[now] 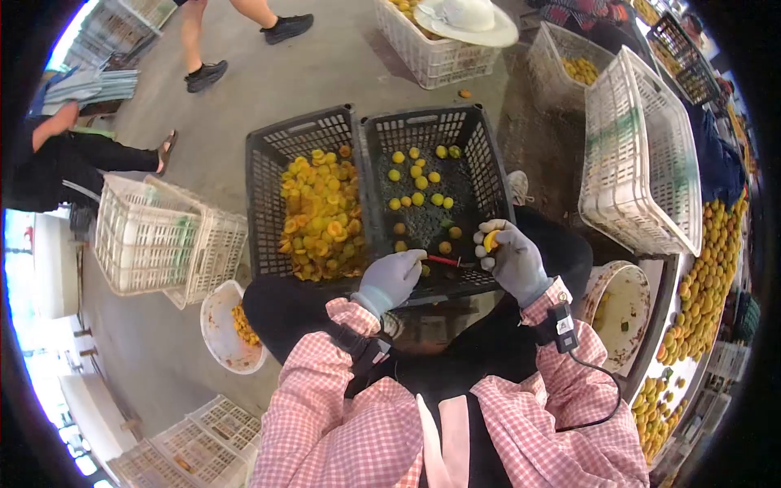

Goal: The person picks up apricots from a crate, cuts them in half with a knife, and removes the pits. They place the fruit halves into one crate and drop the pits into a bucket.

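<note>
My left hand (392, 281), in a grey glove, is closed round the handle of a small red knife (443, 260) above the near edge of the right black crate (480, 171). Its thin tip points toward my gloved right hand (517, 262), whose fingers are closed on a yellow-orange fruit piece (490, 241). Scattered whole fruits (418, 184) lie on that crate's floor. Many cut orange fruit pieces (325, 207) fill much of the left black crate (262, 175), which stands beside it.
White buckets (213, 329) (639, 313) stand left and right of my legs. Pale crates (146, 236) (643, 154) are stacked on both sides. A fruit-covered table (671, 325) runs along the right. People are at the upper left and upper right; a hat (468, 18) rests on a crate.
</note>
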{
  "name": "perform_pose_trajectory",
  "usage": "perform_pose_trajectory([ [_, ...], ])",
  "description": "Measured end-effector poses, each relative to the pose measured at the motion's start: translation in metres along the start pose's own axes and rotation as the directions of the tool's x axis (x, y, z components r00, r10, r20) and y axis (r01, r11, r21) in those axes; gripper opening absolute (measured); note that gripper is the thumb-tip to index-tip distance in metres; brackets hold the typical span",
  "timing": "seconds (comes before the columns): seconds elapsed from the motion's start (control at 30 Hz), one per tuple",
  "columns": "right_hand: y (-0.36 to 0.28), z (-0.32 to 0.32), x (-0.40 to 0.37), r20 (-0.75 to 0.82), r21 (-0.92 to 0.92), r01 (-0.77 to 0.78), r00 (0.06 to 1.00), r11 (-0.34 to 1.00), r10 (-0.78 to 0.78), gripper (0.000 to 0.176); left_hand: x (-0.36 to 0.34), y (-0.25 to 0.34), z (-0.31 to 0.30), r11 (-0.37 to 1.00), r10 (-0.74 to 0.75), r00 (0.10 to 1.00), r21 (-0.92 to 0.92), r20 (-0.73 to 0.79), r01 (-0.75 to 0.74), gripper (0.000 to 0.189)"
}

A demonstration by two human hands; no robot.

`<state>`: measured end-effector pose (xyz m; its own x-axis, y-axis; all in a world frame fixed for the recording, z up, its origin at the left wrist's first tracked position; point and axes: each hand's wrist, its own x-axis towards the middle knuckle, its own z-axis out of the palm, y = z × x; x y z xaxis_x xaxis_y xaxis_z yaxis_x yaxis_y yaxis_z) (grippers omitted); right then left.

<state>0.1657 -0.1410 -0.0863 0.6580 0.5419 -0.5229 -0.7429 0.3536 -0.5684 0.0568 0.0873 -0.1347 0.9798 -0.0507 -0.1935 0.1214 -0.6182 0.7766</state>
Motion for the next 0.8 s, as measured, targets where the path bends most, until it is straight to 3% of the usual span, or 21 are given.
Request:
perform_pose_trajectory([
  [0.07, -0.005, -0.015, 0.009, -0.068, 0.006, 0.004, 0.998, 1.0, -0.003, 0.029, 0.026, -0.014, 0.017, 0.987, -0.108, 0.981, 0.137, 0.162, 0.086, 0.034],
  [0.2, -0.005, -0.034, 0.028, -0.218, 0.066, 0.073, 0.974, 0.995, -0.057, 0.034, 0.072, -0.039, 0.069, 0.964, -0.147, 0.944, 0.254, 0.294, 0.071, 0.032],
  [0.27, -0.01, -0.027, 0.031, -0.288, 0.11, 0.092, 0.956, 0.99, -0.057, 0.036, 0.093, -0.051, 0.098, 0.924, -0.225, 0.856, 0.38, 0.465, 0.036, 0.033],
  [0.3, -0.014, -0.021, 0.034, -0.27, 0.111, 0.145, 0.956, 0.983, -0.111, 0.037, 0.107, -0.05, 0.105, 0.906, -0.316, 0.769, 0.417, 0.556, 0.071, 0.036],
  [0.33, -0.019, -0.015, 0.035, -0.253, 0.111, 0.195, 0.954, 0.974, -0.162, 0.038, 0.115, -0.057, 0.116, 0.908, -0.317, 0.756, 0.412, 0.572, 0.07, 0.036],
  [0.43, -0.029, -0.008, 0.042, -0.353, 0.155, 0.235, 0.92, 0.959, -0.168, 0.037, 0.122, -0.097, 0.161, 0.886, -0.164, 0.797, 0.442, 0.582, -0.14, 0.042],
  [0.47, -0.029, -0.008, 0.044, -0.396, 0.14, 0.282, 0.894, 0.949, -0.208, 0.036, 0.124, -0.102, 0.17, 0.89, -0.166, 0.786, 0.434, 0.595, -0.141, 0.042],
  [0.53, -0.032, -0.01, 0.046, -0.433, 0.081, 0.279, 0.874, 0.957, -0.219, 0.033, 0.131, -0.108, 0.185, 0.784, -0.248, 0.779, 0.592, 0.576, -0.188, 0.044],
  [0.67, -0.04, -0.002, 0.046, -0.436, 0.075, 0.127, 0.896, 0.989, -0.082, 0.03, 0.135, -0.144, 0.209, 0.762, -0.355, 0.713, 0.629, 0.605, -0.155, 0.035],
  [0.73, -0.039, 0.0, 0.048, -0.405, 0.154, 0.118, 0.913, 0.981, -0.047, 0.03, 0.132, -0.161, 0.215, 0.73, -0.3, 0.767, 0.654, 0.567, -0.198, 0.024],
  [0.8, -0.036, -0.006, 0.047, -0.391, 0.122, 0.085, 0.92, 0.989, -0.031, 0.031, 0.131, -0.178, 0.225, 0.713, -0.319, 0.806, 0.686, 0.5, -0.144, 0.016],
])
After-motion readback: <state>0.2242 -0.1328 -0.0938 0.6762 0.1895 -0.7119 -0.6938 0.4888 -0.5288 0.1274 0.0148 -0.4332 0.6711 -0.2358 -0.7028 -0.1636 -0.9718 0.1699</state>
